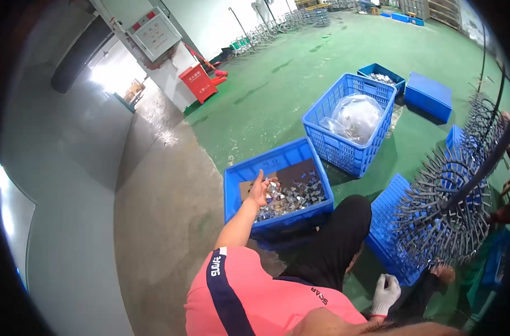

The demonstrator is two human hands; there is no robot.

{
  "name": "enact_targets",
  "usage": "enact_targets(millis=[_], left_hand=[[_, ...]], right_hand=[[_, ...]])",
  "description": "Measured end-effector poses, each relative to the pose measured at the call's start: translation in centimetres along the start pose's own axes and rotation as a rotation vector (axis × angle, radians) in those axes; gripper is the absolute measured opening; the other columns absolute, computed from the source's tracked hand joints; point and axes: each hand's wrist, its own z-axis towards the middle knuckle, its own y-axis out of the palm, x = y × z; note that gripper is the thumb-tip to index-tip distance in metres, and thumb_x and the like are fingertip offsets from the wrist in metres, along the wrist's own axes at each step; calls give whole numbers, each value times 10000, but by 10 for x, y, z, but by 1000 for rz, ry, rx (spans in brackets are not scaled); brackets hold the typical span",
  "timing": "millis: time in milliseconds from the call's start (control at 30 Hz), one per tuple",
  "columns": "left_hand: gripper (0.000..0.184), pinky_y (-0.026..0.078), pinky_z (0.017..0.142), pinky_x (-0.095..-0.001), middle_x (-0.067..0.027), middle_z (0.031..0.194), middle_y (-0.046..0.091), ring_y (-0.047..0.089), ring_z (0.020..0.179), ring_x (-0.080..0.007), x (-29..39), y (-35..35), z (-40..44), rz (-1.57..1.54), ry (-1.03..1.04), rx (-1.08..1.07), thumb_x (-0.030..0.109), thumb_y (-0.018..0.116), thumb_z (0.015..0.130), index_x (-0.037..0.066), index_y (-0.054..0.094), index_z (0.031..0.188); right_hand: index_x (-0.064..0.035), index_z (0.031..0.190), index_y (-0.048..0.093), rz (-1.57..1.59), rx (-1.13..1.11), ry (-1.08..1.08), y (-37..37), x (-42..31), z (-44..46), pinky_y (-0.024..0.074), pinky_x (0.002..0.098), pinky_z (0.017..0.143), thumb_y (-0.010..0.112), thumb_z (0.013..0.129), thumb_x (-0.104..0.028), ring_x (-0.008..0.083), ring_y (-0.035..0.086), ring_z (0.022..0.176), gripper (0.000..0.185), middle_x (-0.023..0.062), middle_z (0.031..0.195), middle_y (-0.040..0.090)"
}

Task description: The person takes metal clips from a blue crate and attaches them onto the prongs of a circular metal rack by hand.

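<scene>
My left hand (259,193), bare, is inside a blue bin (231,196) with its thumb raised. Its fingers curl around a few small shiny metal pieces (274,183). Below and beside it lie many more angular metal pieces (299,196), partly over brown cardboard (295,172). My right hand (386,292) wears a white knitted glove and is low at the right, near my black-trousered leg (333,241). Its fingers are bent together, and what they hold, if anything, is too small to make out. A rack of many curved metal prongs (445,210) stands beyond that hand.
A blue slatted crate (347,151) holding a clear plastic bag (358,116) stands behind the bin. Farther back are a small bin of metal parts (382,75) and a blue box (428,95). An upturned blue crate (392,224) lies beside the rack. Another person's arm (504,214) shows at right.
</scene>
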Motion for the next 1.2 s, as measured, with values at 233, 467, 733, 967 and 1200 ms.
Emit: enact_targets(millis=[233,467,733,967,1200], left_hand=[[277,481,638,-297,-43,845,689,607,726,-132,-14,8,24,1450,406,410,104,670,735,76,726,1004],[202,465,550,-274,-53,730,691,597,610,-125,-18,-5,38,1320,216,464,63,642,704,52,753,872],[179,482,538,-295,-69,748,680,605,610,-147,-8,-20,58,648,385,468,60,665,737,5,719,899],[331,403,426,-226,-21,736,554,507,576,-115,-32,170,-5,-268,133,-343,111,570,862,-26,548,1162],[340,438,477,-262,-66,858,577,500,663,-156,-207,313,-46,-671,-611,-624,244,559,905,22,562,1162]], right_hand=[[9,781,642,-5,-19,-8,-4,-9,2,496,369,645,677,796,-97,288,633,670,113,143,757,644],[7,751,625,24,11,-57,0,-8,0,497,369,646,692,777,-78,291,634,674,111,150,750,641],[4,747,626,0,-5,-42,-3,-9,0,492,365,639,682,783,-79,284,632,675,106,140,749,644],[24,784,619,165,-133,140,0,-16,1,475,302,630,662,810,-55,182,590,639,94,106,732,631],[62,1035,642,449,23,249,-30,-104,29,499,279,810,628,833,-28,147,628,879,222,101,959,677]])
